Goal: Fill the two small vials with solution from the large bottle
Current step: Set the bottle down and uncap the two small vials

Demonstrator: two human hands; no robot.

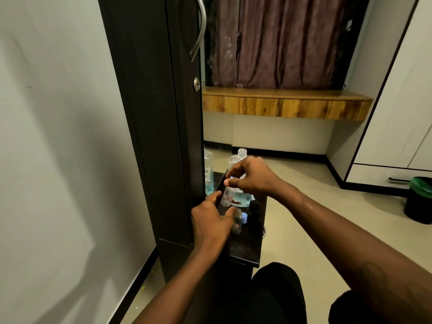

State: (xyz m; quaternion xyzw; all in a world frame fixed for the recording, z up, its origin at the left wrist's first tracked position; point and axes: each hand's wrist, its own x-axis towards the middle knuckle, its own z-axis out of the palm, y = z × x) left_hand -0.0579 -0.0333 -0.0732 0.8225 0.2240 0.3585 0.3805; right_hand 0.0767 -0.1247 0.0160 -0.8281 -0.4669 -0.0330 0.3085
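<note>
Head view. The right hand (pixel 253 176) is reaching over the far end of the narrow dark bench (pixel 245 249), its fingers (pixel 230 182) pinched together at the top of a small clear vial (pixel 227 197). Whether they are gripping the vial's rim or a cap cannot be told. The left hand (pixel 210 220) is lying beside the base of that vial, its fingers (pixel 216 196) slightly apart, the forefinger reaching to the vial's left side and the thumb stretching below it; firm contact cannot be confirmed. The vial is standing upright near the bench's left edge.

A second small vial (pixel 237 224) is standing just nearer the person, partly covered by the left thumb. The large bottle (pixel 240 160) is standing open-necked at the far end of the bench, directly behind the right hand, with blue solution showing low in its body. A blue cap (pixel 244 218) is lying just right of the second vial, and dark round caps (pixel 254 213) are sitting toward the right edge.

A dark cabinet door (pixel 159 136) is rising along the bench's left edge; a reflection of the bottle is showing beside it. A green-lined bin (pixel 419 199) is standing on the floor, well apart to the right.
</note>
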